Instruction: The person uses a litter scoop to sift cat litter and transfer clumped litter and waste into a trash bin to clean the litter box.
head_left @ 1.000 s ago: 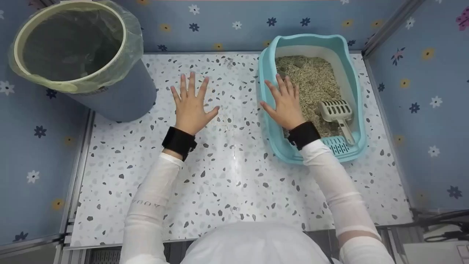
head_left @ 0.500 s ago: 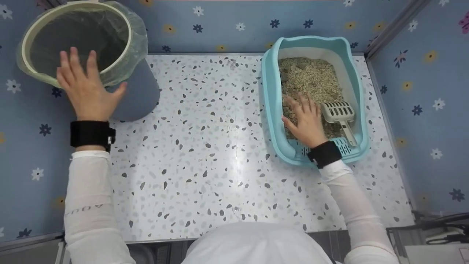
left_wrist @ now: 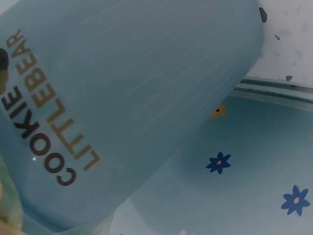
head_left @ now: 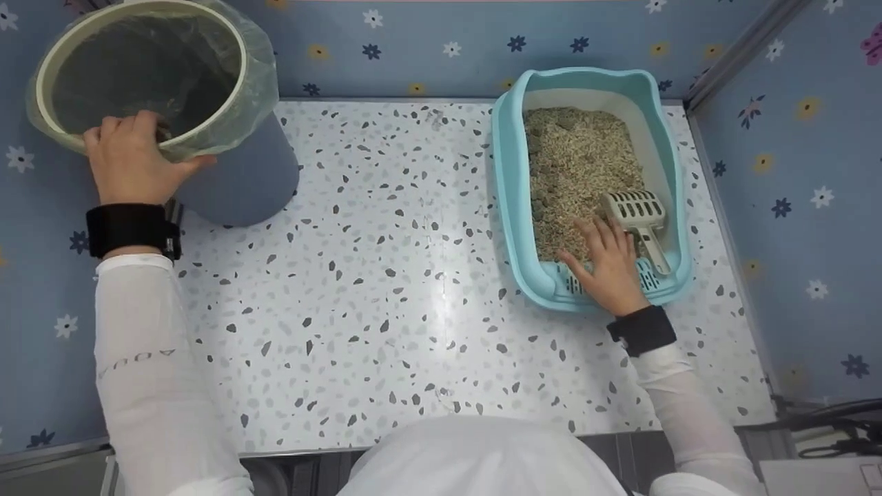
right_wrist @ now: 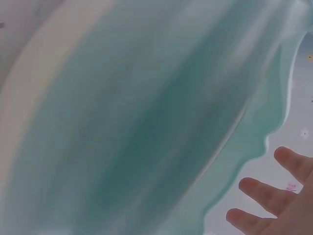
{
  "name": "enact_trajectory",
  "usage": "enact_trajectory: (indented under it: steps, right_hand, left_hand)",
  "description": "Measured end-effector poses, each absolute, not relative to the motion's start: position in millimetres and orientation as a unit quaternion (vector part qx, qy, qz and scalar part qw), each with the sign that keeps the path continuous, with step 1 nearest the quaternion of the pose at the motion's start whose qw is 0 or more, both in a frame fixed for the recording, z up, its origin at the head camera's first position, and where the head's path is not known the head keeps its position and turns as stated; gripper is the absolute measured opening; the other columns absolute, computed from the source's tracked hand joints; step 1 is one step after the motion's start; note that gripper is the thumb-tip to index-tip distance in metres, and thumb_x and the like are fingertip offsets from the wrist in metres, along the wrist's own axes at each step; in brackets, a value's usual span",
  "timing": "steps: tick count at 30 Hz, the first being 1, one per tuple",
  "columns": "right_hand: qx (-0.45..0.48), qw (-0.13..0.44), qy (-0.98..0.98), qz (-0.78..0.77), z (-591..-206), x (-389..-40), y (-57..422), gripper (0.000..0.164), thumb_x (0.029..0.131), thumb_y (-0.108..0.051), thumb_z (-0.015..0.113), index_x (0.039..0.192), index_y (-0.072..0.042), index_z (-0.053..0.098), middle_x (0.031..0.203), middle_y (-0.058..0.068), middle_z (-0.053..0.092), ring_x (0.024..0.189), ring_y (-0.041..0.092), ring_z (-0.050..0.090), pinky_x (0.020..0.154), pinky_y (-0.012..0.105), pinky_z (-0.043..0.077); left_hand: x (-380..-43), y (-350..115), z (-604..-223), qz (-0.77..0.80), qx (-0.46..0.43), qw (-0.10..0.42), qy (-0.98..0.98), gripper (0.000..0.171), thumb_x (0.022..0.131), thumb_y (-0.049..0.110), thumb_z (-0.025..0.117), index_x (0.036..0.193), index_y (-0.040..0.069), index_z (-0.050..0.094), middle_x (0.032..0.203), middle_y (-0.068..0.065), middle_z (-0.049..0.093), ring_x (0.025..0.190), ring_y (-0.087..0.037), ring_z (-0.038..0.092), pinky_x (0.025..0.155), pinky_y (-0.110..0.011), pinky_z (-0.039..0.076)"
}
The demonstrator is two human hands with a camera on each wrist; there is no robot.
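At the left stands a blue trash can (head_left: 238, 182) with a cream rim and a translucent bin liner (head_left: 258, 89) folded over it. My left hand (head_left: 131, 162) grips the near rim, fingers bent over into the opening and thumb outside. The left wrist view shows the can's lettered side (left_wrist: 132, 98). My right hand (head_left: 610, 269) hovers with spread fingers over the front of a turquoise litter box (head_left: 510, 207), beside a litter scoop (head_left: 637, 210) lying in it. Its fingers hold nothing. Tan litter (head_left: 586, 151) with darker clumps fills the box.
A white speckled tabletop (head_left: 386, 275) lies between can and box. Blue flowered panels (head_left: 413, 48) enclose the back and sides. Dark cables (head_left: 834, 413) hang at the right front corner.
My left hand has moved left from above the tabletop to the trash can and taken hold of its rim. My right hand has drawn back toward the litter box's front, nearer the scoop handle.
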State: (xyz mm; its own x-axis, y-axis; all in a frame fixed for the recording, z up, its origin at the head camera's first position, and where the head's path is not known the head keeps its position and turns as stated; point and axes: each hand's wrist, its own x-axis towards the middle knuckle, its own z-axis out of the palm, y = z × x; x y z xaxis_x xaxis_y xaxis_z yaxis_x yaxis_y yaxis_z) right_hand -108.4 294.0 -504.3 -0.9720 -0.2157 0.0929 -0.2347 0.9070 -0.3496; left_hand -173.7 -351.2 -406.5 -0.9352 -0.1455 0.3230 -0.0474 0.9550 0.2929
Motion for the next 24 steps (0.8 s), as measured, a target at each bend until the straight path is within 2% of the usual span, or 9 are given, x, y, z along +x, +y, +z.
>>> enact_trajectory:
  steps: [4,7,9,11,18,24]
  right_hand:
    - [0.099,0.026,-0.978,0.183,-517.7,-101.9,303.1,0.06,0.084,-0.046,0.051,0.136,-0.022,0.033,0.14,0.016,0.03,0.134,0.033,0.014,0.101,0.059,0.01]
    - [0.09,0.025,-0.978,0.188,-529.0,-97.2,307.9,0.058,0.085,-0.047,0.049,0.133,-0.016,0.038,0.135,0.018,0.036,0.13,0.037,0.022,0.102,0.056,0.015]
    - [0.087,0.029,-0.978,0.19,-536.3,-94.5,310.0,0.057,0.086,-0.048,0.048,0.131,-0.014,0.041,0.131,0.018,0.04,0.127,0.037,0.026,0.102,0.053,0.016]
    - [0.084,0.04,-0.977,0.191,-542.2,-92.7,311.3,0.056,0.086,-0.049,0.046,0.128,-0.011,0.045,0.128,0.018,0.044,0.125,0.037,0.03,0.102,0.052,0.018]
    - [0.077,0.086,-0.975,0.191,-551.0,-91.5,310.6,0.045,0.088,-0.045,0.045,0.109,-0.008,0.059,0.11,0.017,0.057,0.114,0.036,0.042,0.099,0.053,0.022]
    - [0.077,0.098,-0.974,0.189,-552.8,-92.8,309.1,0.038,0.088,-0.04,0.047,0.097,-0.007,0.064,0.097,0.015,0.061,0.102,0.035,0.049,0.096,0.052,0.025]
  left_hand:
    - [-175.4,-356.1,-408.1,-0.123,0.047,0.146,-0.98,0.055,0.063,0.048,0.073,0.077,-0.001,0.053,0.07,-0.024,0.053,0.074,-0.042,0.046,0.083,-0.054,0.027]
    - [-176.9,-358.0,-408.8,-0.095,0.029,0.144,-0.985,0.055,0.063,0.052,0.072,0.061,0.003,0.047,0.052,-0.019,0.044,0.054,-0.037,0.042,0.065,-0.049,0.031]
    - [-178.2,-358.5,-408.9,-0.086,0.019,0.149,-0.985,0.057,0.062,0.054,0.07,0.054,0.005,0.042,0.045,-0.015,0.038,0.046,-0.033,0.037,0.052,-0.045,0.028]
    - [-179.1,-358.6,-408.6,-0.077,0.017,0.149,-0.986,0.059,0.062,0.057,0.069,0.05,0.007,0.039,0.043,-0.012,0.034,0.042,-0.03,0.033,0.044,-0.04,0.021]
    - [-180.4,-358.9,-406.2,-0.062,0.031,0.131,-0.989,0.059,0.063,0.058,0.067,0.05,0.007,0.04,0.042,-0.011,0.034,0.041,-0.03,0.033,0.042,-0.038,0.019]
    - [-181.0,-357.5,-411.0,-0.074,0.024,0.181,-0.98,0.059,0.061,0.053,0.072,0.048,0.007,0.036,0.042,-0.012,0.032,0.04,-0.029,0.03,0.042,-0.038,0.015]
